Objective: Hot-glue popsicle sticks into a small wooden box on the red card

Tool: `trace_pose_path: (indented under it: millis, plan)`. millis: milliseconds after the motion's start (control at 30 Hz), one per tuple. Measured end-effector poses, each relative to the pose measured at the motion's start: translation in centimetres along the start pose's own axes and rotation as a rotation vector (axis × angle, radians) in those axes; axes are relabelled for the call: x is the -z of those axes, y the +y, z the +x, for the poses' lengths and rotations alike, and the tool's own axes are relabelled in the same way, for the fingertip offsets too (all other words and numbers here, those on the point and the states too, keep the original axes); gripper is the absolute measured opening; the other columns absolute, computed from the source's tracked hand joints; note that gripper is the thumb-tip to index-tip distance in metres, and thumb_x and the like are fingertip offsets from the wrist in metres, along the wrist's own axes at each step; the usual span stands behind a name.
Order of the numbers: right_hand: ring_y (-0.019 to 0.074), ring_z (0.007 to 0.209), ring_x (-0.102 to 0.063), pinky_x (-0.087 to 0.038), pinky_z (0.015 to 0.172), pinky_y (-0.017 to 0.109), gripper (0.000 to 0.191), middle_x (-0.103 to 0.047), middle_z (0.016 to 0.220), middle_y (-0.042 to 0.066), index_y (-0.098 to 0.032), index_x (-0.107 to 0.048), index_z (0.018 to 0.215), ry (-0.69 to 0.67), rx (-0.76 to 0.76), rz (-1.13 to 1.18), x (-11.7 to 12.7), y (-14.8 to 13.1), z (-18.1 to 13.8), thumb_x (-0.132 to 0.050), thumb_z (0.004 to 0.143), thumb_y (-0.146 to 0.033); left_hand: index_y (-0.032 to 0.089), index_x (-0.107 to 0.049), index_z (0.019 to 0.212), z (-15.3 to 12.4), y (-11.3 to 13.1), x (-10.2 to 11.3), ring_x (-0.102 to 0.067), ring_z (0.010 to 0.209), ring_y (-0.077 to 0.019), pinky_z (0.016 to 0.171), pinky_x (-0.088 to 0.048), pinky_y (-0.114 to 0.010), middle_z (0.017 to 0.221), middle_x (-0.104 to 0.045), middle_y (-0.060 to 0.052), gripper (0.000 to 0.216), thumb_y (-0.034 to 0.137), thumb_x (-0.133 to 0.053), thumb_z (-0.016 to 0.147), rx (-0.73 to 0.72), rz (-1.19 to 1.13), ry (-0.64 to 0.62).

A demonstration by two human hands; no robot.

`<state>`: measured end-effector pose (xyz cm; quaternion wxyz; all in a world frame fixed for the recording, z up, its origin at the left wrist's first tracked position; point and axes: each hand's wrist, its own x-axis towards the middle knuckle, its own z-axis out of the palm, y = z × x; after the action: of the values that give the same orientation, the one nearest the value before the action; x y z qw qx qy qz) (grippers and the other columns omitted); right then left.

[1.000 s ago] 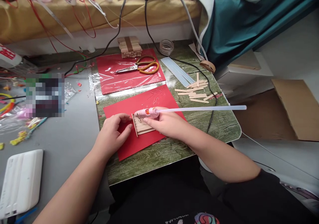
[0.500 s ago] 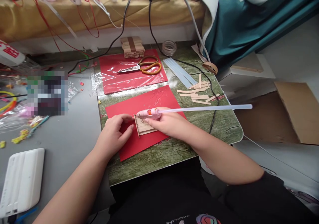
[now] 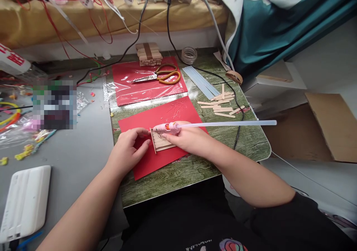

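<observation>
My right hand grips a pink glue gun, its nozzle pointing left; a long translucent glue stick sticks out of its back. Beneath the gun lies a small panel of craft sticks, partly hidden by my right hand. A thin wooden strip stands along the panel's left edge, close to the nozzle. My left hand is at that strip, index fingertip at its far end, thumb and fingers apart. The panel rests on a red sheet.
Scissors lie on plastic-wrapped red paper, with bundled craft sticks behind. To the right are spare glue sticks, loose craft sticks and a black cable. A white power bank sits at left.
The back end of the glue stick has dipped slightly and shifted a little left. Both hands and the panel look nearly still.
</observation>
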<state>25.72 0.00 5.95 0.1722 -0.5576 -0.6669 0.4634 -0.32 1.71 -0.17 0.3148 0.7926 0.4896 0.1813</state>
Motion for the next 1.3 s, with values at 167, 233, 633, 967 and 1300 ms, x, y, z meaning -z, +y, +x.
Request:
trace_pose_path:
  millis: [167, 233, 633, 967, 1300]
  plan:
    - [0.0228, 0.131, -0.064, -0.047, 0.115, 0.037, 0.036, -0.074, 0.134, -0.001, -0.041, -0.072, 0.138, 0.009, 0.016, -0.016, 0.0, -0.1, 0.1, -0.060, 0.104, -0.037, 0.029, -0.064, 0.123, 0.0, 0.0, 0.0, -0.069, 0.108, -0.0255, 0.095, -0.054, -0.044, 0.118, -0.074, -0.004, 0.029, 0.041, -0.067, 0.098, -0.021, 0.012, 0.001]
    - [0.0230, 0.132, -0.064, -0.047, 0.115, 0.038, 0.037, -0.074, 0.134, -0.001, -0.041, -0.072, 0.139, 0.006, 0.016, -0.023, -0.1, -0.1, 0.1, -0.059, 0.104, -0.036, 0.029, -0.063, 0.124, 0.0, 0.1, 0.0, -0.069, 0.108, -0.0255, 0.096, -0.053, -0.044, 0.118, -0.073, -0.004, 0.030, 0.042, -0.068, 0.097, -0.038, 0.017, 0.000]
    - [0.0240, 0.116, -0.068, -0.053, 0.100, 0.035, 0.037, -0.076, 0.125, 0.001, -0.041, -0.072, 0.140, 0.020, -0.018, -0.049, -0.1, 0.1, -0.8, -0.060, 0.105, -0.041, 0.028, -0.062, 0.125, 0.3, 0.4, -0.1, -0.068, 0.108, -0.0269, 0.096, -0.052, -0.045, 0.117, -0.073, -0.005, 0.036, 0.040, -0.073, 0.092, -0.063, 0.046, 0.003]
    - [0.0235, 0.115, -0.069, -0.050, 0.103, 0.036, 0.037, -0.075, 0.128, 0.001, -0.042, -0.071, 0.141, 0.017, 0.011, -0.017, 0.0, 0.0, -1.2, -0.059, 0.106, -0.041, 0.029, -0.062, 0.124, 0.2, 0.5, 0.0, -0.068, 0.109, -0.0268, 0.097, -0.051, -0.045, 0.118, -0.073, -0.005, 0.035, 0.041, -0.073, 0.094, -0.057, 0.032, 0.002]
    - [0.0227, 0.098, -0.067, -0.051, 0.087, 0.033, 0.022, -0.076, 0.103, 0.002, -0.033, -0.080, 0.110, 0.058, 0.001, -0.047, -0.3, -0.2, -1.0, -0.060, 0.103, -0.038, 0.029, -0.064, 0.121, 0.2, 0.6, 0.0, -0.068, 0.109, -0.0266, 0.096, -0.053, -0.045, 0.118, -0.074, -0.005, 0.032, 0.041, -0.074, 0.093, -0.039, 0.017, -0.007]
